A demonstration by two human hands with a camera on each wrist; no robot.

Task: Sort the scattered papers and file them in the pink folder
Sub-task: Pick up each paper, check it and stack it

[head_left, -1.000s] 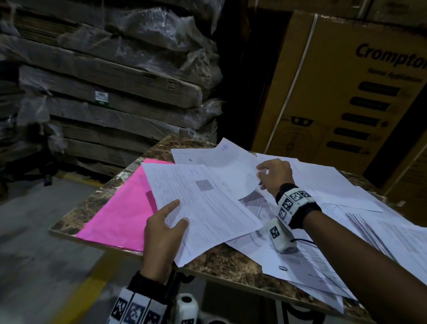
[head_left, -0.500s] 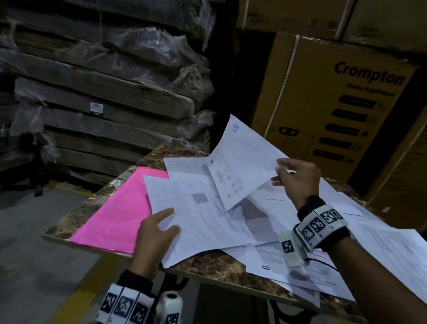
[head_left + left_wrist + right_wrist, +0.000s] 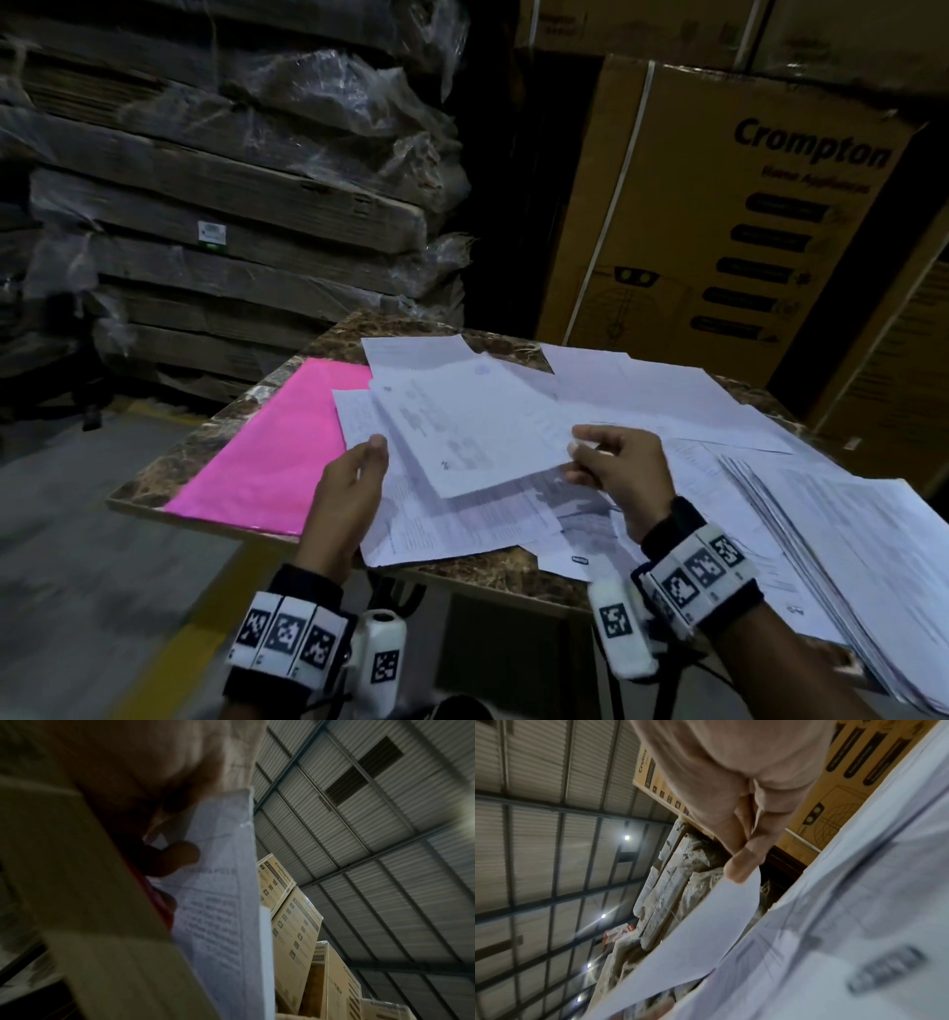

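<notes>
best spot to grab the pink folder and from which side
Take the pink folder by its bare left edge, coming from the left. It lies flat on the table, and papers overlap its right side, so only the left and near edges are free.

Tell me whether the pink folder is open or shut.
Shut, as far as the head view shows: the flat pink folder lies on the brown marble-patterned table as one unbroken sheet, its right edge under loose white papers. Nothing is filed yet.
</notes>
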